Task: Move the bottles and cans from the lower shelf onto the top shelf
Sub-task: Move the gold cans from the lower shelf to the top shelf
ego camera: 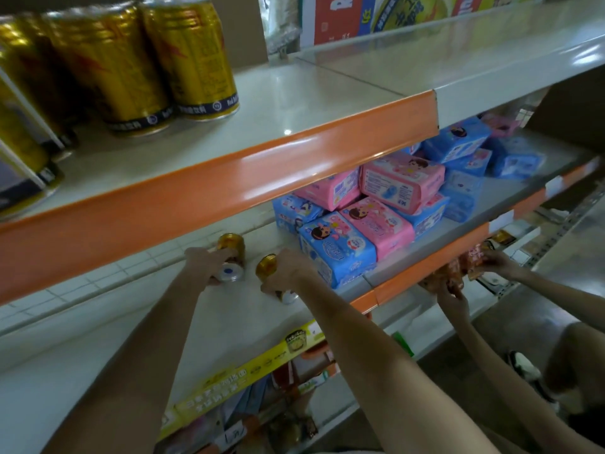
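Note:
Both my arms reach under the orange-edged top shelf (203,188) onto the lower shelf (229,322). My left hand (206,262) grips a gold can (230,271) whose silver base faces me; another gold can (231,244) stands just behind it. My right hand (288,270) grips a second gold can (266,265), tilted, with its top toward the left. Several gold cans (193,57) with dark bands stand on the top shelf at the upper left.
Pink and blue soft packets (376,231) are piled on the lower shelf right of my hands. Another person's hands (458,283) handle orange packets at a shelf edge to the right. The top shelf's middle and right part is bare. Boxed goods fill the shelf below.

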### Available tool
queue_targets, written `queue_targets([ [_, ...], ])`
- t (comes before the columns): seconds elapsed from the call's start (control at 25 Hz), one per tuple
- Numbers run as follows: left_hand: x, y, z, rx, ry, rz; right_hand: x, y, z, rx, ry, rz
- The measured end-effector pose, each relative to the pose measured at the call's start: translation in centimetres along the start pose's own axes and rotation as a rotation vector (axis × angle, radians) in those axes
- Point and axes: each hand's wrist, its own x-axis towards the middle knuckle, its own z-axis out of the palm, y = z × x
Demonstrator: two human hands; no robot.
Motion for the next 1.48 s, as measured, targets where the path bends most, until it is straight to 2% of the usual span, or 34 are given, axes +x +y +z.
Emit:
queue_targets([
  [0.08, -1.4, -0.8, -0.3, -0.007, 0.061, 0.018, -0.6, 0.2, -0.2, 0.026, -0.047, 0.022],
  [0.16, -3.2, -1.7, -1.0, 0.001, 0.084, 0.127, -1.5, 0.0, -0.6, 0.087, -0.059, 0.011],
  [0.4, -6.2, -4.9, -4.1, 0.042, 0.031, 0.378, -3.6, -0.2, 1.9, 0.438, 0.087, -0.130],
  [0.64, -9.2, -8.2, -5.2, 0.110, -0.038, 0.416, -4.4, -1.6, 6.4, 0.566, 0.179, -0.157],
  [0.8, -10.1, -9.9, -4.9, 0.046, -0.074, 0.407, -4.6, -1.9, 7.5, 0.624, 0.222, -0.148],
  [1.0, -10.1, -10.7, -5.2, -0.095, -0.142, 0.395, -4.2, -1.0, 6.9, 0.738, 0.022, -0.278],
  [1.12, -9.6, -10.7, -5.2, -0.100, -0.170, 0.388, -3.4, -0.2, 6.2, 0.734, -0.002, -0.272],
  [1.2, -9.6, -10.8, -4.7, -0.073, -0.123, 0.389, -3.4, -0.3, 6.2, 0.681, 0.017, -0.246],
  [1.32, -9.7, -11.1, -3.4, -0.025, 0.056, 0.422, -3.3, -0.6, 6.7, 0.631, 0.071, -0.224],
  [1.48, -10.1, -10.9, -3.2, -0.127, 0.086, 0.423, -2.8, -0.9, 7.6, 0.705, 0.137, -0.168],
])
